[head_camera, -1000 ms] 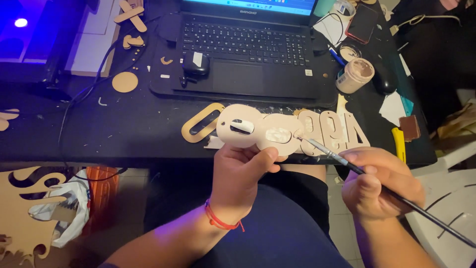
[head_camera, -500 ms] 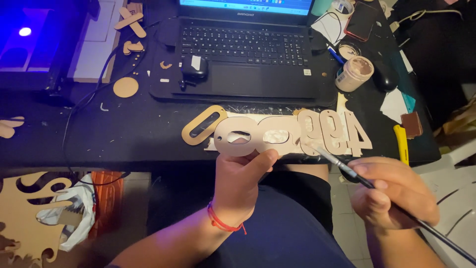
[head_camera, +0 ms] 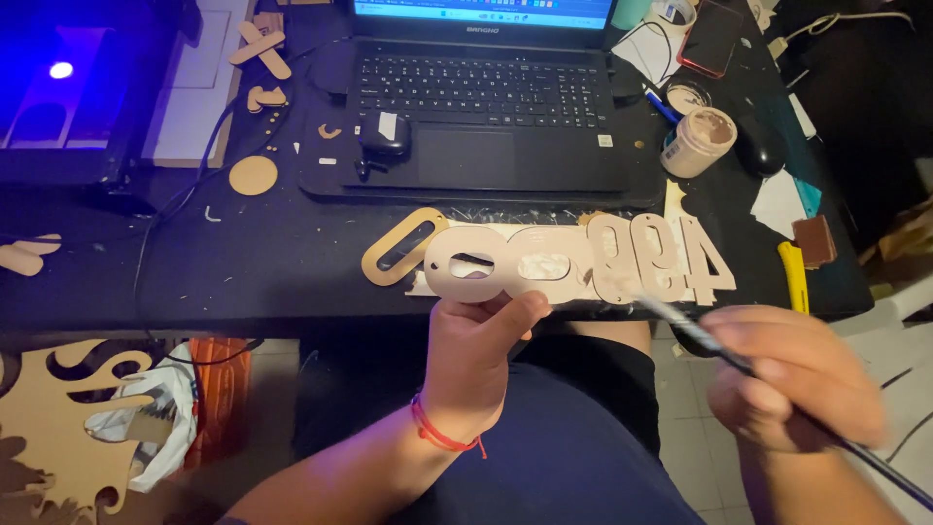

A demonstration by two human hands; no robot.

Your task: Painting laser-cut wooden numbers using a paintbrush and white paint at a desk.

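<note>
Far left there's a box glowing blue (head_camera: pixel 58 87) on the black worktop (head_camera: pixel 243 262), with a little round wooden disc (head_camera: pixel 253 175) and a few wood offcuts (head_camera: pixel 262 49) lying near it. Down off the edge, a big curly wooden cutout (head_camera: pixel 49 428) sits low by the floor.

Moving in, a tan oval ring (head_camera: pixel 403 245) lies flat just in front of the laptop (head_camera: pixel 486 107). The left hand (head_camera: pixel 476 355) has its grip clamped on a pale wooden cutout with two oval holes (head_camera: pixel 505 267), thumb up on the lower edge, held right at the worktop's front edge. That piece overlaps a row of wooden number shapes (head_camera: pixel 661 258) lying flat.

On the right, the right hand (head_camera: pixel 792 379) is blurry but its fingers are closed round a thin paintbrush (head_camera: pixel 700 335), the tip just reaching the number shapes. Behind that, an open pot of beige paint (head_camera: pixel 700 141) stands beside the laptop, and a yellow tool (head_camera: pixel 792 272) lies near the worktop's right end.
</note>
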